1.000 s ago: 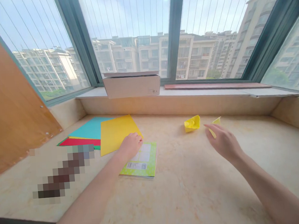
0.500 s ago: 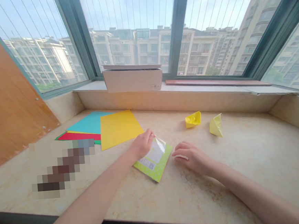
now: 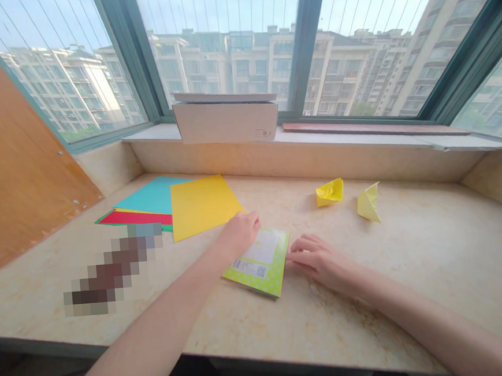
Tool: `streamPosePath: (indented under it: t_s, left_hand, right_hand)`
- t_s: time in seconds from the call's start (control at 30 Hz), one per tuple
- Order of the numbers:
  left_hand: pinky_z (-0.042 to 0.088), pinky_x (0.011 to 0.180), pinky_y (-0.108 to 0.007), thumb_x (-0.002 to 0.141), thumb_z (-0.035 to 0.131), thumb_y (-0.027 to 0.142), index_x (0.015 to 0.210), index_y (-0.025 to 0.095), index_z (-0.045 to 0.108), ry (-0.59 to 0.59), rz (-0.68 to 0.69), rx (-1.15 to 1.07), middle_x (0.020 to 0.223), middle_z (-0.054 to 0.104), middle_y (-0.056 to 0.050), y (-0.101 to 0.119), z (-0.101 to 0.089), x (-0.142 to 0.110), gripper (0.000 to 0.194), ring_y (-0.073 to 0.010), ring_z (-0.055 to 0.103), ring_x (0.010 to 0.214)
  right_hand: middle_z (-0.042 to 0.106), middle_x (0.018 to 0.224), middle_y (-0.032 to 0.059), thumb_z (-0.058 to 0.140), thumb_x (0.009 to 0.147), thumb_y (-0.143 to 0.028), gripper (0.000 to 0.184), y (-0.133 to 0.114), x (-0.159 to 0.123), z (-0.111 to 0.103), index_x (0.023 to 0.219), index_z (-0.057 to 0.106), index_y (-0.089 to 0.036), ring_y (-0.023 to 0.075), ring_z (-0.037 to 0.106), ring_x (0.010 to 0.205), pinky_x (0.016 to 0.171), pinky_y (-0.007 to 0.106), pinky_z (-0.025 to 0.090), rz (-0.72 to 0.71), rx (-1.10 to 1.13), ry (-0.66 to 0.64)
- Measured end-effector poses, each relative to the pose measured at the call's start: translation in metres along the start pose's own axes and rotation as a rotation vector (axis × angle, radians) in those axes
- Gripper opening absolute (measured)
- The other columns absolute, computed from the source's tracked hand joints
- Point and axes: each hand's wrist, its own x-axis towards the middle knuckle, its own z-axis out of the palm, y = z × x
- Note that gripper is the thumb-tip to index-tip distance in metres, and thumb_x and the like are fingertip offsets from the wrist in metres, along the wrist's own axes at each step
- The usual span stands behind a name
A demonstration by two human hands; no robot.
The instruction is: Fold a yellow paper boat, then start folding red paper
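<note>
A light-green packet of paper (image 3: 270, 279) with white dots, a pale label and a barcode lies on the stone counter. My left hand (image 3: 243, 232) is closed in a pinch at its upper left corner; the fingertips are partly hidden. At the packet's right edge, my right hand (image 3: 315, 258) rests with fingers loosely stretched, its fingertips touching or almost touching that edge. Just beyond my left hand lies a yellow sheet (image 3: 204, 206). Two folded paper pieces stand farther right: a bright yellow one (image 3: 329, 192) and a paler yellow one (image 3: 369, 203).
Blue sheets (image 3: 149, 196) and red sheets (image 3: 142, 217) lie partly under the yellow one. A pixelated patch (image 3: 112, 271) hides something at left. On the sill stand a white box (image 3: 226, 120) and a flat pinkish board (image 3: 372, 128). A wooden panel (image 3: 18, 154) borders the left.
The packet has turned slightly and lies squarer, its clear film now flatter near my left hand. My right fingertips have come closer to its edge. The whole view has shifted a little.
</note>
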Motion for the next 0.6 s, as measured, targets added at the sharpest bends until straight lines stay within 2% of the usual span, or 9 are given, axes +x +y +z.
streamPosePath:
  t_s: [0.07,0.17,0.3,0.43,0.6]
  left_hand:
    - [0.045,0.072,-0.032,0.103,0.042,0.027,0.096,0.017,0.065,0.031,-0.012,0.036,0.086,0.067,-0.011,0.001,0.000,-0.001,0.025,-0.0230,0.064,0.081]
    - [0.044,0.071,-0.035,0.103,0.040,0.026,0.095,0.017,0.062,0.107,-0.020,0.068,0.084,0.066,-0.011,0.002,0.000,0.000,0.025,-0.0245,0.062,0.078]
    - [0.043,0.078,-0.040,0.102,0.039,0.022,0.091,0.018,0.057,0.258,0.016,0.058,0.087,0.067,-0.011,0.006,-0.004,0.001,0.021,-0.0275,0.060,0.086]
    - [0.042,0.083,-0.043,0.103,0.037,0.024,0.088,0.020,0.053,0.428,0.088,-0.008,0.087,0.065,-0.010,0.011,-0.011,-0.003,0.022,-0.0282,0.057,0.090]
    - [0.045,0.079,-0.036,0.105,0.036,0.026,0.088,0.022,0.049,0.564,0.194,-0.133,0.085,0.061,-0.006,0.012,-0.010,-0.007,0.022,-0.0234,0.056,0.087]
  right_hand:
    - [0.070,0.101,0.0069,0.049,0.105,-0.029,0.027,-0.002,0.002,0.000,0.110,0.076,-0.025,0.0225,0.061,0.098,0.088,0.038,0.050,0.091,0.084,0.056]
    - [0.072,0.102,0.0070,0.047,0.105,-0.032,0.031,-0.007,0.008,-0.004,0.116,0.075,-0.025,0.0224,0.064,0.095,0.086,0.038,0.053,0.275,0.350,0.125]
    - [0.076,0.104,0.0039,0.046,0.102,-0.032,0.035,-0.015,0.015,-0.012,0.125,0.072,-0.028,0.0219,0.068,0.094,0.094,0.042,0.053,0.387,0.719,0.080]
    - [0.077,0.097,0.0022,0.050,0.091,-0.017,0.032,-0.017,0.016,-0.006,0.108,0.076,-0.025,0.0196,0.067,0.085,0.084,0.036,0.054,0.446,0.769,0.164]
    - [0.072,0.082,0.0006,0.065,0.084,-0.022,0.006,-0.017,0.015,0.002,0.090,0.067,-0.022,0.0180,0.065,0.073,0.068,0.031,0.051,0.511,0.749,0.312]
